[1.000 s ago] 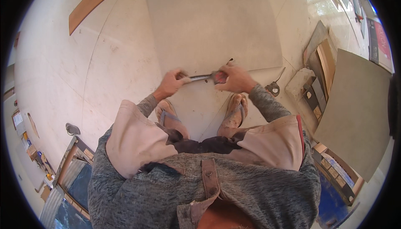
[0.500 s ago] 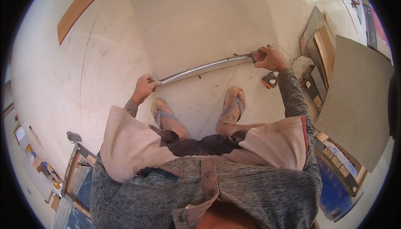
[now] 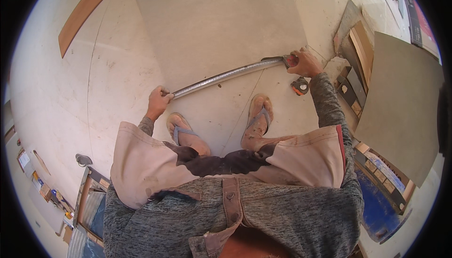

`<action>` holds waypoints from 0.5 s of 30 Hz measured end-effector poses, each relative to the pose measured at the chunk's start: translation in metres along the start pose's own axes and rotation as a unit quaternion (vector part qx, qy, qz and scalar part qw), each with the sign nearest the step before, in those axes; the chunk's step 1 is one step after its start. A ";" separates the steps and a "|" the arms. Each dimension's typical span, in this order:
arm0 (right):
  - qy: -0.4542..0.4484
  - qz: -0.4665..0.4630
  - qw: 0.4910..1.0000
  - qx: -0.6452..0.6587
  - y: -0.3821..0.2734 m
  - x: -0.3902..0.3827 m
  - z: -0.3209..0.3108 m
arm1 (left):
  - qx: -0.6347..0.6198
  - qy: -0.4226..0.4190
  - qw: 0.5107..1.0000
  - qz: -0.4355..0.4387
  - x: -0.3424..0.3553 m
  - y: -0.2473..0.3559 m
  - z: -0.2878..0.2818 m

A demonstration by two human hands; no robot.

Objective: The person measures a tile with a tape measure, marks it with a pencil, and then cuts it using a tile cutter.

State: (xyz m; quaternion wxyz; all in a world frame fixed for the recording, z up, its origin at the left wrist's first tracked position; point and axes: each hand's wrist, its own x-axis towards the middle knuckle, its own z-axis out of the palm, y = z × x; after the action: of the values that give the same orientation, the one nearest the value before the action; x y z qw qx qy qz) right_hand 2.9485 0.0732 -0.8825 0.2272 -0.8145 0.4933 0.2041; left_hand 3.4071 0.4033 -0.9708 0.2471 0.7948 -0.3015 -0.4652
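Both my hands hold a long, silver metal bar [image 3: 226,77] crosswise in front of me, its right end nearer the top of the view. My left hand [image 3: 159,101] pinches the bar's left tip between thumb and fingers. Around the dark end piece with a red part [image 3: 292,60] at the other end, my right hand [image 3: 306,64] is closed. The bar runs along the near edge of a large grey tile [image 3: 221,22]; whether it touches the tile I cannot tell. Close below my right hand, an orange-and-black tape measure [image 3: 299,86] sits on the floor.
A brown strip [image 3: 87,13] lies at the far left. At right are stacked offcuts [image 3: 360,65] and a large grey slab [image 3: 400,107]. A dark suction-cup-like object [image 3: 83,159] is on the left floor. My sandalled feet [image 3: 260,112] stand just behind the bar.
The bar's left end has shifted slightly left and nearer in the view, along with my left hand. Both hands keep their hold, and the whole view has drifted a little.
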 end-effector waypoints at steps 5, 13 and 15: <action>0.005 0.003 1.000 0.001 0.008 -0.001 0.009 | 0.120 -0.005 0.993 0.011 -0.001 0.009 -0.002; 0.012 -0.003 1.000 0.001 0.007 0.000 0.013 | 0.274 -0.071 0.941 0.184 0.026 0.108 -0.026; 0.019 -0.001 1.000 -0.005 0.012 -0.001 0.016 | 0.295 -0.110 0.921 0.230 0.038 0.148 -0.010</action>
State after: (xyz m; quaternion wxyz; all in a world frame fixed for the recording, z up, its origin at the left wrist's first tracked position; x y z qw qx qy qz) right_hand 2.9353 0.0779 -0.8966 0.2143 -0.8196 0.4958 0.1911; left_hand 3.3938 0.2743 -0.8888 0.0666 0.6841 -0.6248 -0.3704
